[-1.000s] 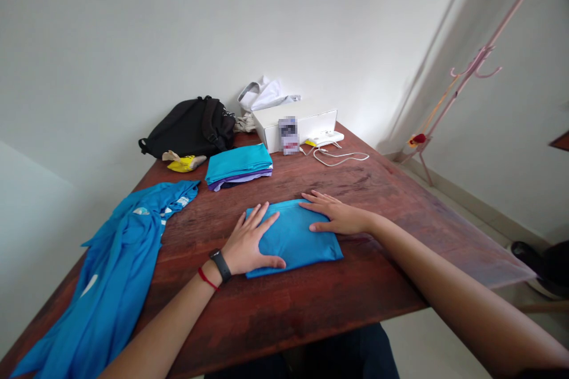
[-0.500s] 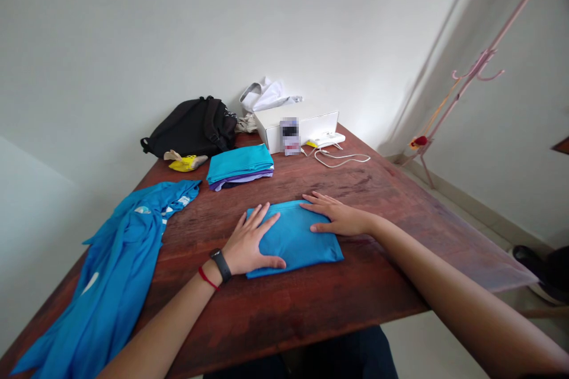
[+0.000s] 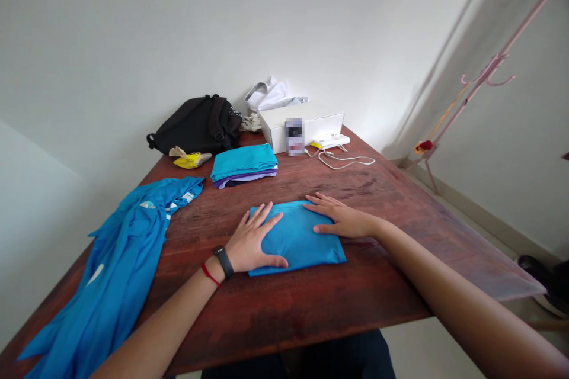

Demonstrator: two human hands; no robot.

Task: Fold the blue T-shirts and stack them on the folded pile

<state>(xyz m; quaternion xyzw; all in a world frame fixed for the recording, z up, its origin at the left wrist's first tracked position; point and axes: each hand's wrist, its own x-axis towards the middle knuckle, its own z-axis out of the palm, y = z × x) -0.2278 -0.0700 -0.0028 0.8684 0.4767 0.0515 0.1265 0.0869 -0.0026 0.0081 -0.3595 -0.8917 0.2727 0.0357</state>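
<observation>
A folded blue garment lies on the dark red wooden table in front of me. My left hand rests flat on its left edge with the fingers spread; a black band and a red string circle that wrist. My right hand lies flat on the garment's right upper part, fingers stretched out. Neither hand grips anything.
A stack of folded blue and purple clothes sits further back. Unfolded blue garments drape over the table's left side. A black backpack, a yellow item, a white box and a white cable lie at the far end. A pink coat stand rises at right.
Both hands stay flat on the folded garment. Only the camera view has shifted slightly, so everything sits a little further right in the picture.
</observation>
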